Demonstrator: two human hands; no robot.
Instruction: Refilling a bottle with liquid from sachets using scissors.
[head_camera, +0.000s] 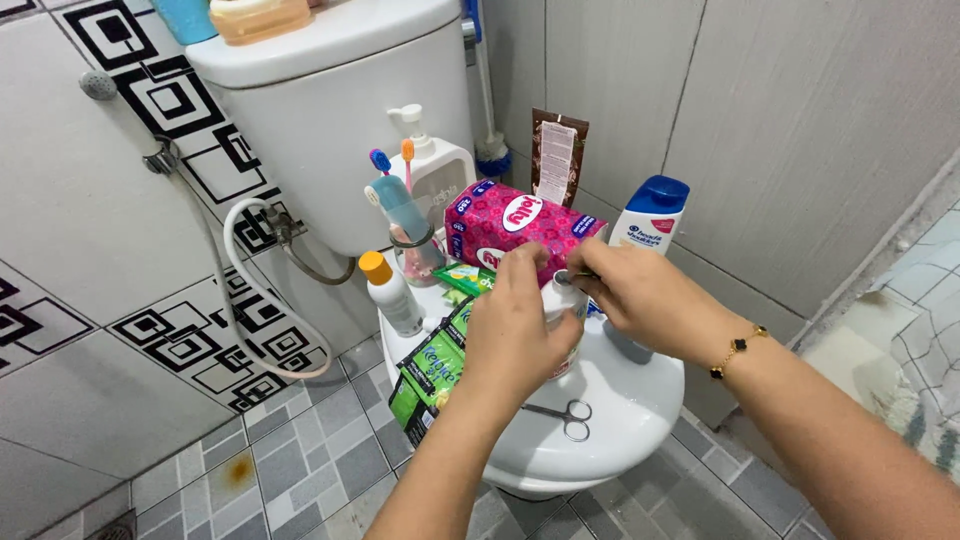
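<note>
We note left hand (515, 325) fingers wrapped around a small white bottle (562, 305), right hand (640, 290) fingers pinched at its top, bottle held above the closed toilet lid (630, 400), small scissors (562, 412) below, green sachets (430, 365) left, pink tissue pack (510, 225) behind.

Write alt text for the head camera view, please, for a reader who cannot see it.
Two hands work on a small white bottle over a closed toilet lid: the left hand grips it, the right hand is at its top. Small scissors, green sachets and a pink tissue pack lie around.
</note>
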